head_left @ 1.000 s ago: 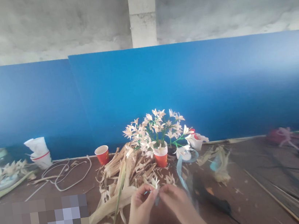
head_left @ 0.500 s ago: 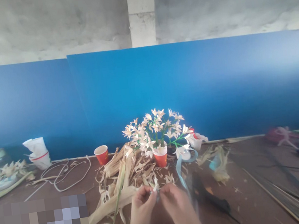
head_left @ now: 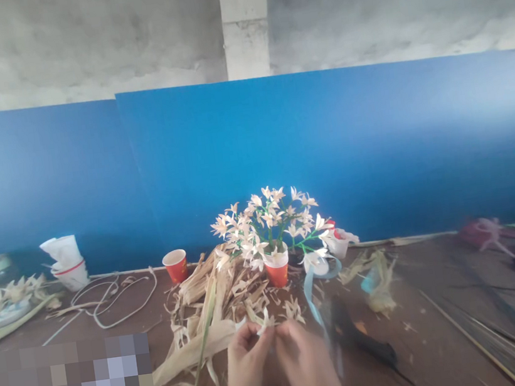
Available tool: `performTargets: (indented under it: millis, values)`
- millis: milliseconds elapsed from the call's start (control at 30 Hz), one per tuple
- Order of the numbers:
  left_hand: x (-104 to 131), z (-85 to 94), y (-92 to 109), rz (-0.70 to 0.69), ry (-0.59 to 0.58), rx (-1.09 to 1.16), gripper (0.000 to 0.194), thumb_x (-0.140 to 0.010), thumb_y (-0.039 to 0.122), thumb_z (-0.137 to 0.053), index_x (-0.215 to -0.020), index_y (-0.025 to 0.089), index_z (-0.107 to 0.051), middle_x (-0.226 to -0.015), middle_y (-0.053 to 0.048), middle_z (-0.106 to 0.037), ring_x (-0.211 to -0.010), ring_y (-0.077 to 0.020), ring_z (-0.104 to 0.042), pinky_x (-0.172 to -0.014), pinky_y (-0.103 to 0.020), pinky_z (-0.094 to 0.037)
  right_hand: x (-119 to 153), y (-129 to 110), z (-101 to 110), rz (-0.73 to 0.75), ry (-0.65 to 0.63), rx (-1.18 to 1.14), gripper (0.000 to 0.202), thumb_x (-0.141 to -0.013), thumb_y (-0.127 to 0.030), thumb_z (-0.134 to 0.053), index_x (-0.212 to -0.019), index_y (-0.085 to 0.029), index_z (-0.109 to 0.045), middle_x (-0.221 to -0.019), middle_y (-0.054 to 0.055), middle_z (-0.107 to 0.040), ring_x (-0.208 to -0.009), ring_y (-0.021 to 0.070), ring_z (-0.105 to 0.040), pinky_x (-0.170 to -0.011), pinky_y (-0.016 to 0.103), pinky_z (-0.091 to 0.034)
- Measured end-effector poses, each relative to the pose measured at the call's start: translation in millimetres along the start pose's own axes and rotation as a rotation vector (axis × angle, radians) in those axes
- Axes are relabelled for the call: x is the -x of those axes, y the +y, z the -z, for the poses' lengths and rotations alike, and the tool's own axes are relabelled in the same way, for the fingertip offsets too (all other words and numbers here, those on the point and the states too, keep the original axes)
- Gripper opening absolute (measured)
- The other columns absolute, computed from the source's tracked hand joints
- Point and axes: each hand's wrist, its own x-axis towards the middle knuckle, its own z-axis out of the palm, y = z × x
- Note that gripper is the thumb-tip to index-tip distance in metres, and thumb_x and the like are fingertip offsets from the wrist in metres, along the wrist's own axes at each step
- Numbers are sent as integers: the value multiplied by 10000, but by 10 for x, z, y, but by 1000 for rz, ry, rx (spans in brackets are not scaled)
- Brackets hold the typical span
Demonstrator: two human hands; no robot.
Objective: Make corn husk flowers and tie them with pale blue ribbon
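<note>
The blue panel (head_left: pixel 251 143) is the largest thing; it stands behind the brown counter (head_left: pixel 418 260), which carries everything else. On the counter, beyond the hands and mostly to their left, a heap of dry husks (head_left: pixel 216 274) is spread. Above its right part opens a bouquet (head_left: pixel 268 218) of pale flowers on green stems, which rises from a red and white cup (head_left: pixel 278 274). Both hands are nearer to the person than this cup. The left hand (head_left: pixel 246 354) is narrow, with its thumb and forefinger pinched on a small pale flower (head_left: pixel 267 322). The right hand (head_left: pixel 302 348) is curled just beside it, and its fingertips come to the low part of the same flower; whether they also grip something, one cannot tell. To the right of the right hand, apart from it, lies a black tool (head_left: pixel 375 348) with a cord. A light blue ribbon (head_left: pixel 310 297) hangs in a curve between the bouquet and this tool. Smallest are the flowers near the fingers: a loose flower (head_left: pixel 293 310) lies just beyond the right hand, while the held one shows its petals above the left fingertips.
</note>
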Motion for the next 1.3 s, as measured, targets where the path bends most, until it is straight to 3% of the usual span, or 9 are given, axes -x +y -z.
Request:
performTargets:
  millis: [133, 267, 433, 700, 900, 1067, 1300]
  values:
    - [0, 29, 21, -79, -6, -44, 297, -580, 377, -753, -629, 144, -576, -560, 25, -578, -530, -90, -501, -528, -189, -395, -29, -18, 9, -34, -17, -178, 212, -829, -352, -490, -752, -190, -603, -681, 31, -659, -627, 165, -612, -583, 225, -456]
    - [24, 2, 114, -44, -49, 10, 289, -538, 355, -777, -591, 148, -583, -547, 28, -572, -509, -85, -489, -516, -192, -391, -90, 51, -16, -250, -116, -536, 305, -738, -478, -581, -666, -182, -578, -595, 4, -627, -566, 158, -590, -518, 219, -450]
    - [74, -40, 221, -9, -130, 52, 261, -538, 325, -778, -572, 153, -585, -485, 42, -538, -408, -61, -419, -449, -192, -341, -121, 192, -93, -476, -308, -944, 345, -682, -488, -647, -646, -167, -523, -473, -31, -567, -429, 110, -542, -444, 195, -374]
    - [62, -27, 289, 13, -175, 54, 258, -531, 320, -791, -540, 140, -606, -480, 38, -542, -422, -41, -403, -437, -166, -299, -179, 198, -35, -446, -250, -935, 278, -595, -371, -743, -560, -154, -573, -502, -11, -627, -484, 103, -547, -508, 193, -393]
    - [48, -16, 335, 25, -172, 37, 276, -507, 331, -801, -550, 137, -611, -473, 32, -556, -412, -40, -397, -431, -167, -286, -135, 137, 52, -534, -386, -1043, 240, -702, -383, -636, -653, -151, -596, -460, -34, -551, -447, 81, -481, -494, 186, -356]
    - [76, 17, 301, 54, -226, 70, 262, -547, 335, -781, -594, 138, -615, -483, 31, -558, -420, -58, -435, -445, -180, -306, -144, 168, 67, -645, -536, -1178, 270, -645, -359, -691, -606, -143, -532, -461, -45, -511, -420, 56, -454, -417, 154, -275]
    - [53, 20, 275, 58, -216, 125, 280, -521, 309, -797, -587, 152, -575, -497, 42, -556, -428, -62, -450, -452, -180, -312, -149, 149, 55, -573, -453, -1047, 225, -664, -298, -682, -611, -153, -518, -471, -45, -537, -380, 51, -459, -375, 150, -226]
